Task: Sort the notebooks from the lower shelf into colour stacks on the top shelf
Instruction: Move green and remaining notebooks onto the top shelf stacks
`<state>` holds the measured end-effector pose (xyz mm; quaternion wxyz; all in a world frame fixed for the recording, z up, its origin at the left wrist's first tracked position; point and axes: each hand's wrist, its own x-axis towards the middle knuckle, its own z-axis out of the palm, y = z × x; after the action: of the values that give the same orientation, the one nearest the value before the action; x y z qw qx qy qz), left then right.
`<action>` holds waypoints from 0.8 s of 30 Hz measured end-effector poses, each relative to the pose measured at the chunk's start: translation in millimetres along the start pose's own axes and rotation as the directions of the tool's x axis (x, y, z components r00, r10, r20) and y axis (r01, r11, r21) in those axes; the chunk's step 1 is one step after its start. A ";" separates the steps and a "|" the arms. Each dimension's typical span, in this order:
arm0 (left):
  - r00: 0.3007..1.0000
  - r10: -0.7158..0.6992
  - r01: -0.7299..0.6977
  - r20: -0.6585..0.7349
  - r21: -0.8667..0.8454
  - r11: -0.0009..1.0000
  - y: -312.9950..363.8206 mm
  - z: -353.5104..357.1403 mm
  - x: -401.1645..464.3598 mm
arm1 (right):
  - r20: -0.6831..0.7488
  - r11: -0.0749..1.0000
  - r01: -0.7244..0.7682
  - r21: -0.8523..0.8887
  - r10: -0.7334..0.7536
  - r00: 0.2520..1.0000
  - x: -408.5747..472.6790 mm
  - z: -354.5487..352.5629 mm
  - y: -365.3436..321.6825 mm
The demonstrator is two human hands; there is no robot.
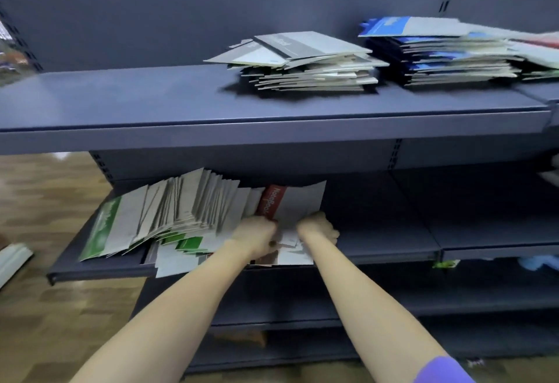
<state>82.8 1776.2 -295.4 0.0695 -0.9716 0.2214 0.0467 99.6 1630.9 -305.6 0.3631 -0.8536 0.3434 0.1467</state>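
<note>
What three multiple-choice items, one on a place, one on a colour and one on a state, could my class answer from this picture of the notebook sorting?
1. Where are both hands?
A. at the lower shelf
B. on the top shelf
C. on the floor

2. What colour is the spine of the notebook being handled?
A. yellow
B. red
C. purple

3. How do the unsorted notebooks stand?
A. in a flat stack
B. in a closed box
C. leaning in a row

Key: 1 A, the left hand and right hand are at the lower shelf. 2 B, the red-spined notebook is between them. 3 C, the leaning row tilts left; the grey stack and blue stack lie above.
</note>
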 end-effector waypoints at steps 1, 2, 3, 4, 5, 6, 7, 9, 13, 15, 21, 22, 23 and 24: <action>1.000 0.021 -0.021 -0.002 0.028 0.999 0.9 -0.3 -0.3 | -0.012 1.000 0.001 0.021 -0.001 1.000 -4.2 1.2 -0.5; 0.999 0.045 -0.044 -0.010 0.057 0.997 1.9 -0.2 -1.3 | -0.015 0.999 0.013 0.046 -0.013 1.000 -8.9 2.0 -0.3; 0.998 0.065 -0.063 -0.025 0.077 0.995 3.1 0.1 -3.3 | -0.007 0.997 0.009 0.075 -0.009 1.000 -13.8 2.6 1.1; 0.996 0.076 -0.073 -0.039 0.091 0.993 4.0 0.4 -5.7 | -0.001 0.995 -0.005 0.101 0.005 1.000 -18.4 2.5 3.4; 0.996 0.080 -0.075 -0.049 0.095 0.993 4.1 0.8 -8.0 | 0.007 0.990 -0.024 0.139 0.023 1.000 -21.7 2.3 6.6; 0.996 0.076 -0.071 -0.056 0.083 0.994 3.7 0.9 -10.6 | 0.016 0.981 -0.039 0.190 0.036 0.999 -26.3 0.7 10.0; 0.996 0.068 -0.064 -0.065 0.060 0.996 2.8 0.9 -12.8 | 0.032 0.967 -0.049 0.248 0.042 0.999 -30.3 0.7 14.1; 0.995 0.057 -0.056 -0.087 0.018 0.998 -0.1 0.5 -17.4 | 0.062 0.937 -0.033 0.348 0.012 0.998 -38.0 1.6 19.8; 0.993 0.034 -0.040 -0.110 -0.055 0.998 -8.4 7.0 -25.3 | 0.065 0.864 -0.051 0.501 0.021 0.998 -38.9 19.0 32.4; 0.992 -0.001 -0.015 -0.130 -0.119 0.993 -10.7 8.7 -29.4 | 0.055 0.861 -0.052 0.506 0.028 0.998 -47.8 21.4 35.5; 0.983 -0.015 -0.029 -0.185 -0.232 0.972 -16.0 11.4 -41.9 | 0.057 0.886 -0.054 0.460 0.031 0.998 -67.1 19.0 46.5; 0.981 -0.021 -0.030 -0.193 -0.255 0.966 -16.6 11.3 -44.2 | 0.083 0.881 -0.062 0.468 0.027 0.996 -70.3 18.5 48.2; 0.980 -0.028 -0.028 -0.196 -0.275 0.961 -16.3 11.2 -46.7 | 0.119 0.863 -0.079 0.498 0.022 0.993 -79.2 16.0 49.0; 0.981 -0.029 -0.027 -0.194 -0.281 0.959 -15.2 11.0 -49.6 | 0.148 0.843 -0.091 0.530 0.013 0.989 -87.3 13.0 50.4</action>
<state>44.2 1812.5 -298.4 -0.0919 -0.9715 0.2176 -0.0182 1.7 1657.0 -297.1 0.6055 -0.6966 0.3676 0.1140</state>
